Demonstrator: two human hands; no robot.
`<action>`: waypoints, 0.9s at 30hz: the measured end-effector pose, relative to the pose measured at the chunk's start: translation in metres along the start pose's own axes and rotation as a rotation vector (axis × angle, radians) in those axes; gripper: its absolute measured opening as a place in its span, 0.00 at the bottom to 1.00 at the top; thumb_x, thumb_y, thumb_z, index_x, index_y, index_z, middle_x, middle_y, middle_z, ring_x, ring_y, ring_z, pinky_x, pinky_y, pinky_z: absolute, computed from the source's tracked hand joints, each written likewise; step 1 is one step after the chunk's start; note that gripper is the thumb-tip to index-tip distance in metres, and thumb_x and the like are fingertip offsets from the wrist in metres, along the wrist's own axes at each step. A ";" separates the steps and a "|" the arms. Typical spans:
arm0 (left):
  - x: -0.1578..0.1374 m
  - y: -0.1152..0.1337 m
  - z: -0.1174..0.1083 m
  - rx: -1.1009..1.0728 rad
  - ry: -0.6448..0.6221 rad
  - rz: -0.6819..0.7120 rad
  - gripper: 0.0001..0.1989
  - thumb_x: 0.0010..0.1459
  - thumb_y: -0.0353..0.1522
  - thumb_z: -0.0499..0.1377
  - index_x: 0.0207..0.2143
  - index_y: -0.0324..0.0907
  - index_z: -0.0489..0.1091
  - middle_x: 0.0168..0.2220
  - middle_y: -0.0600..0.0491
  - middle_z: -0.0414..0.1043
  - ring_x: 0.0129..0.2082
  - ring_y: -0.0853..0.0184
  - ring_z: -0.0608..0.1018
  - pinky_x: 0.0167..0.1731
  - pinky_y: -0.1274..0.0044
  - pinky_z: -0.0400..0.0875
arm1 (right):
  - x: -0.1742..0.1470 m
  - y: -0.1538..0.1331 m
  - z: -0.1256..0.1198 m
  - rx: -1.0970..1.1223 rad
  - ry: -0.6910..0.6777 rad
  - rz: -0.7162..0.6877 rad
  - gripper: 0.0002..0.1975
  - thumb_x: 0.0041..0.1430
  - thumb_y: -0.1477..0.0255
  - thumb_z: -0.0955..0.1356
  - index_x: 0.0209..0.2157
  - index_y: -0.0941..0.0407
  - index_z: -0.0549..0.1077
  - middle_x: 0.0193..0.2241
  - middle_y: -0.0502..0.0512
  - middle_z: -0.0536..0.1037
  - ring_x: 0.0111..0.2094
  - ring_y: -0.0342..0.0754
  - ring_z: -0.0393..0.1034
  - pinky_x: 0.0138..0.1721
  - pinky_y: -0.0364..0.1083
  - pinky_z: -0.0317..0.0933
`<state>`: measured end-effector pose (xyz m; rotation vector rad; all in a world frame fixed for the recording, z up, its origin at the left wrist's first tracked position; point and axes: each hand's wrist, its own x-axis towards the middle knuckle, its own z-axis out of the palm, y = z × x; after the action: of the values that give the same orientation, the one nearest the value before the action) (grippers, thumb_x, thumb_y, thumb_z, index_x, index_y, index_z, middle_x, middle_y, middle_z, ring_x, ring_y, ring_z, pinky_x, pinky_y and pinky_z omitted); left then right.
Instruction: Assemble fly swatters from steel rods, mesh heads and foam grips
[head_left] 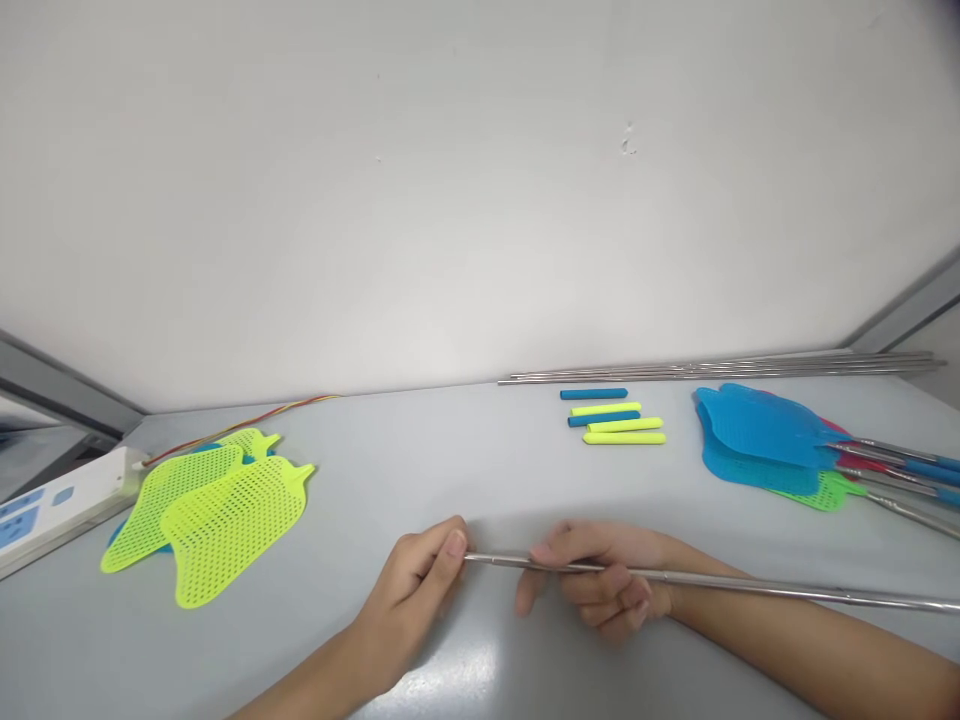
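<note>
A thin telescopic metal rod (pixel 750 584) stretches from the middle of the view out past the right edge. My left hand (pixel 424 590) is closed on its narrow left end, thumb on top, hiding the tip. Farther right along the rod, my right hand (pixel 600 575) holds it between thumb and curled fingers, with the index finger blurred and hanging below. Beyond my hands lie several blue and yellow handle sleeves, among them a yellow sleeve (pixel 626 438) and a blue sleeve (pixel 592 394).
Yellow and blue perforated fly swatter heads (pixel 240 530) overlap at the left, beside a white power strip (pixel 75 500) with a red-yellow wire. At the right lie fly swatters with blue heads (pixel 765 425) on metal rods. Several loose metal rods (pixel 675 371) lie along the wall.
</note>
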<state>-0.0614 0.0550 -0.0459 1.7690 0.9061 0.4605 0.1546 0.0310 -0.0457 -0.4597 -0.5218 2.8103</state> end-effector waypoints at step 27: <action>0.001 -0.002 -0.002 0.484 0.055 0.214 0.13 0.57 0.30 0.40 0.20 0.41 0.49 0.16 0.60 0.49 0.16 0.75 0.56 0.19 0.82 0.53 | 0.001 0.001 0.008 -0.103 0.098 -0.051 0.18 0.56 0.70 0.57 0.41 0.68 0.65 0.06 0.39 0.49 0.08 0.34 0.36 0.07 0.36 0.35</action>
<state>-0.0626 0.0572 -0.0471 2.3200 0.9230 0.4525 0.1503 0.0279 -0.0393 -0.5932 -0.6497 2.7054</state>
